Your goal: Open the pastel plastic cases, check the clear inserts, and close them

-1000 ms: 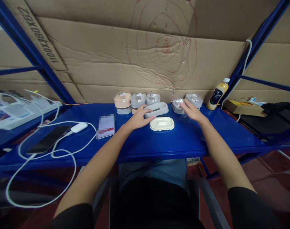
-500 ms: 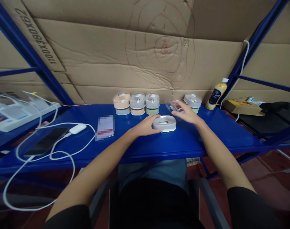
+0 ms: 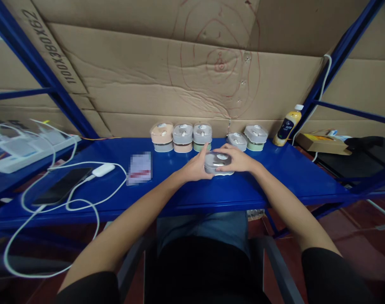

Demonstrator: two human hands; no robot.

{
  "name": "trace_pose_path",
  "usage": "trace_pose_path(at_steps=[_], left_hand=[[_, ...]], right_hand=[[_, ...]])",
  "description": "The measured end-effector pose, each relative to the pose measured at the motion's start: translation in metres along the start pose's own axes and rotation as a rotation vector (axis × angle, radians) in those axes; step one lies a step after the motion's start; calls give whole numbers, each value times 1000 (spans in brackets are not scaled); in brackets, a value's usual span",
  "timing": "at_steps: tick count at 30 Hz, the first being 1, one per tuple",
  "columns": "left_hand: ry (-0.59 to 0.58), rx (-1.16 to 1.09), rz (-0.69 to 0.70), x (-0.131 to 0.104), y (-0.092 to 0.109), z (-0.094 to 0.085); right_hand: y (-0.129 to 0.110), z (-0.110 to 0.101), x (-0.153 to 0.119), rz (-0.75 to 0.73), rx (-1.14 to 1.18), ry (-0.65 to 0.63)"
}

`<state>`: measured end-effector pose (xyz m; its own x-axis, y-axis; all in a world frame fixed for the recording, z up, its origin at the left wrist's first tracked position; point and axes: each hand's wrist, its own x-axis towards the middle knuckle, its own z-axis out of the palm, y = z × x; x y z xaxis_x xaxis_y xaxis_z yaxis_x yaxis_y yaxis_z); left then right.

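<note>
A grey oval box (image 3: 218, 163) with a clear lid on top sits near the middle of the blue table. My left hand (image 3: 197, 166) grips its left side, thumb at the front and fingers behind. My right hand (image 3: 238, 159) is closed round the clear lid from the right. Behind my right hand a lower grey box (image 3: 237, 141) stands beside a taller grey and green box (image 3: 256, 137). To the left of these, three lidded boxes stand in a row: peach and grey (image 3: 162, 137), grey and peach (image 3: 183, 137), grey and green (image 3: 202, 137).
A bottle (image 3: 286, 126) leans at the back right, near a cardboard tray (image 3: 322, 143). On the left lie a phone (image 3: 62, 185), white cables and a white adapter (image 3: 103, 170). A blurred flat packet (image 3: 139, 168) lies left of my left hand.
My right hand has brought the clear lid from the back right onto the grey box. The lower grey box behind is now uncovered to view. My left hand has shifted slightly, its fingers raised.
</note>
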<state>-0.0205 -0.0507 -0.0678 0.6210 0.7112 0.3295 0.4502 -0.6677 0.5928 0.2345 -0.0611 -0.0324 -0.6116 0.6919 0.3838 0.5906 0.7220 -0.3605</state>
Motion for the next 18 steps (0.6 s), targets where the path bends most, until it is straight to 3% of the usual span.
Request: trace_pose_path(at_steps=[10,18], left_hand=[[-11,-79,-6,4,-12,-4],[-3,-43,-7,4,-16,-6]], right_hand=[[4,4,0,27,0,-72],[-23,3,-1,146,-265,-135]])
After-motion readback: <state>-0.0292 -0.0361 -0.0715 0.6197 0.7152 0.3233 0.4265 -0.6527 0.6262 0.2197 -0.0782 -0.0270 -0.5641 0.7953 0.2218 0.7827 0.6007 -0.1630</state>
